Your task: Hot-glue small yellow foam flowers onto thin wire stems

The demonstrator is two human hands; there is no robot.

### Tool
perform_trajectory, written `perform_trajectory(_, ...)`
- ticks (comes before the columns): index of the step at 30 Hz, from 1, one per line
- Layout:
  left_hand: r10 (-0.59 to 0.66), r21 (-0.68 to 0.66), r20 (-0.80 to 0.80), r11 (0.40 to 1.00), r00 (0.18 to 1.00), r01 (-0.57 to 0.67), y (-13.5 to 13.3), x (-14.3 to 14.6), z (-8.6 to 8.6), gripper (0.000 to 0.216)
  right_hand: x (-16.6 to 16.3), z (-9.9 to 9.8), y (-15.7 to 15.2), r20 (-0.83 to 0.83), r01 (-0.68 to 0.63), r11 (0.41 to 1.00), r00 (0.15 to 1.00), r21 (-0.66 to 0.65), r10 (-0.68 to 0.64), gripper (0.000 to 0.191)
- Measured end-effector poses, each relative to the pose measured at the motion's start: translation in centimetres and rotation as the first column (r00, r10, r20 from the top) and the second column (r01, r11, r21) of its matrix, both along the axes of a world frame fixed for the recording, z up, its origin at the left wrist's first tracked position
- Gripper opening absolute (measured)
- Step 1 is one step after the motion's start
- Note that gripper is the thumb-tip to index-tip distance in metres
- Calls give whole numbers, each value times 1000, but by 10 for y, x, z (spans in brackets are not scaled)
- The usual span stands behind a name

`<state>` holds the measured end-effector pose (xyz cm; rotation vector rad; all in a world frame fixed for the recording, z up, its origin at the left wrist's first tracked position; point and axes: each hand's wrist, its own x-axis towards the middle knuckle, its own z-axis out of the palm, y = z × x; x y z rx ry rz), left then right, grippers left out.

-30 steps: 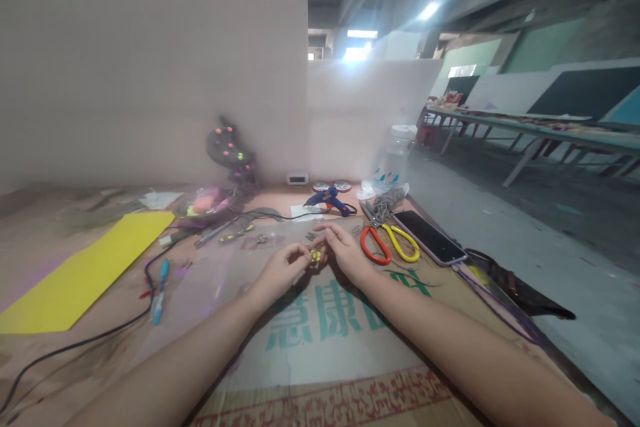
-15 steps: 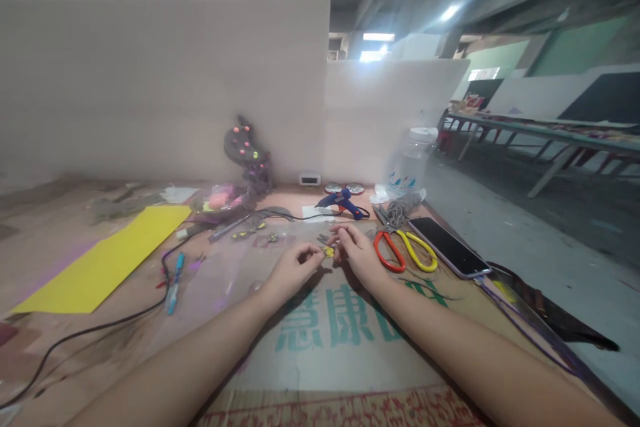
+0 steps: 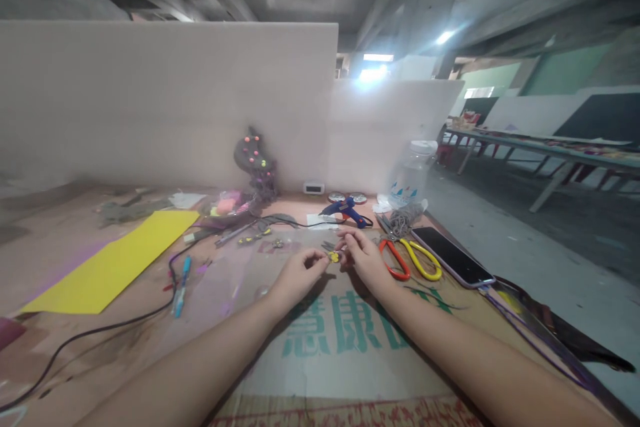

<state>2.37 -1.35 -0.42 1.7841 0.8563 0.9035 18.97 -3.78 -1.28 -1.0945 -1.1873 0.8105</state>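
Observation:
A small yellow flower-shaped piece [image 3: 334, 257], with some dark grey about it, is held up over the sheet in front of me. My left hand [image 3: 300, 275] pinches it from the left between thumb and forefinger. On its other side my right hand [image 3: 366, 259] is curled, fingertips closed at the flower's right edge; the exact grip is too small to see clearly. Just right of that hand lie scissors with one red handle [image 3: 395, 260] and one yellow handle [image 3: 423, 260]. Several small yellow-and-grey pieces [image 3: 256, 235] lie beyond my left hand.
A blue glue gun [image 3: 347, 210] rests behind my hands, its black cord running left. At right are grey yarn [image 3: 404, 220], a phone [image 3: 453, 257] and a clear jar [image 3: 417, 170]. Yellow sheet [image 3: 115, 260] and blue pen [image 3: 183, 285] lie left. White panels [image 3: 175, 107] stand behind.
The camera view has tipped up slightly, so things sit lower and mostly a little to the right. Both hands stay at the yellow flower, which has turned slightly.

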Motion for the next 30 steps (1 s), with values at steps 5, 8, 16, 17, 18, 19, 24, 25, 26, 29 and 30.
perform_trajectory(5, -15, -50, 28, 999, 999, 17, 0, 2, -2, 24, 2, 1, -1, 54, 30, 1000, 998, -9, -30, 33)
perform_trajectory(8, 0, -163, 31, 987, 1000, 5, 0, 2, 3, 22, 6, 8, -4, 119, 55, 998, 991, -2, -54, 33)
perform_trajectory(16, -108, -330, -134, 942, 985, 59, 15, -15, 24, 23, 68, 31, 21, 348, 291, 948, 882, 130, -319, 28)
perform_trajectory(17, -109, -309, -149, 949, 983, 59, 17, -17, 25, 22, 77, 31, 29, 384, 314, 940, 858, 131, -340, 30)
perform_trajectory(18, -98, -268, -158, 962, 983, 53, 20, -18, 26, 21, 85, 31, 37, 422, 329, 937, 837, 121, -348, 31)
perform_trajectory(19, -85, -226, -169, 973, 982, 46, 22, -19, 26, 21, 90, 31, 45, 461, 334, 937, 819, 105, -343, 34)
perform_trajectory(24, -112, -51, -201, 993, 973, 103, 32, -11, 16, 21, 96, 29, 80, 618, 249, 969, 760, 9, -201, 39)
perform_trajectory(25, -123, -13, -198, 992, 972, 123, 34, -9, 12, 21, 94, 28, 85, 638, 228, 973, 751, -10, -170, 36)
perform_trajectory(26, -133, 21, -196, 990, 971, 139, 35, -7, 9, 21, 92, 26, 89, 654, 216, 976, 742, -26, -147, 32)
perform_trajectory(29, -130, 47, -183, 989, 975, 140, 37, -7, 2, 23, 87, 20, 97, 672, 228, 973, 726, -38, -145, 27)
perform_trajectory(30, -128, 40, -174, 990, 976, 137, 36, -7, 1, 23, 86, 18, 99, 669, 236, 971, 727, -32, -155, 27)
